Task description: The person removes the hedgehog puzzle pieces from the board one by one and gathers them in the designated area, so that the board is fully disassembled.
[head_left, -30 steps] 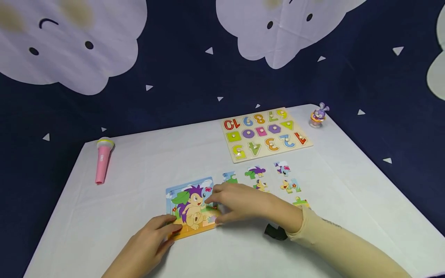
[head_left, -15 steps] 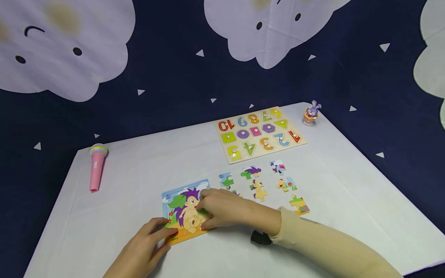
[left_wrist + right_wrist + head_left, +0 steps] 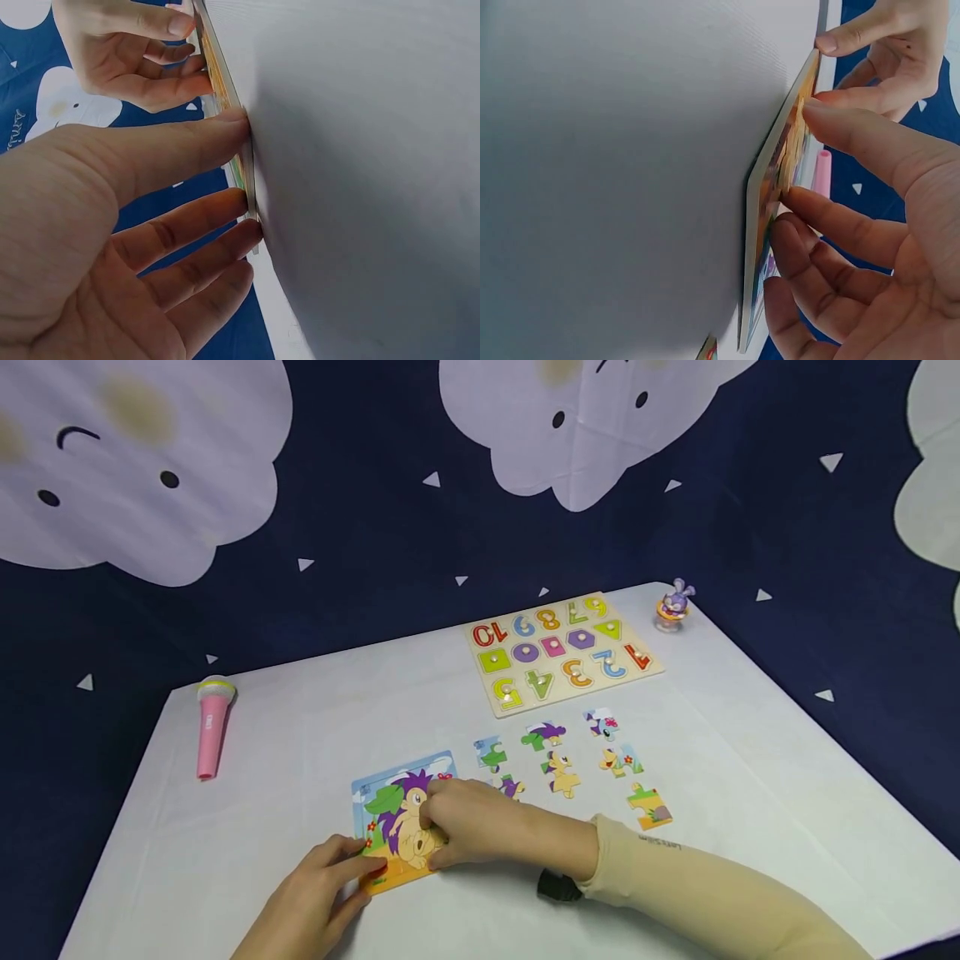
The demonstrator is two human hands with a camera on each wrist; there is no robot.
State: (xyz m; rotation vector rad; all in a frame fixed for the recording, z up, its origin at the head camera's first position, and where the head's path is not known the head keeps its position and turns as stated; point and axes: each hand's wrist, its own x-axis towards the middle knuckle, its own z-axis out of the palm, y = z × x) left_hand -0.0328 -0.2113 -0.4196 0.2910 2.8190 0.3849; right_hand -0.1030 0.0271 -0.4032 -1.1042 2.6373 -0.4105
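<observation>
A hedgehog picture puzzle board lies on the white table in the head view. At its near left corner my left hand holds the edge between thumb and fingers. My right hand reaches over the board's right part, its thumb and bent fingertips touching the picture. The right wrist view shows the thumb and index finger apart on the board's face. Whether a puzzle piece is pinched there cannot be told. Several loose jigsaw pieces lie to the right of the board.
Behind the loose pieces is a number and shape peg board. A pink toy microphone lies at the left, and a purple rabbit figure stands in the far right corner. Dark patterned cloth hangs behind the table.
My right hand has shifted a little left over the board and its thumb and fingers have drawn closer. The left hand stays at the corner. The head view has shifted slightly.
</observation>
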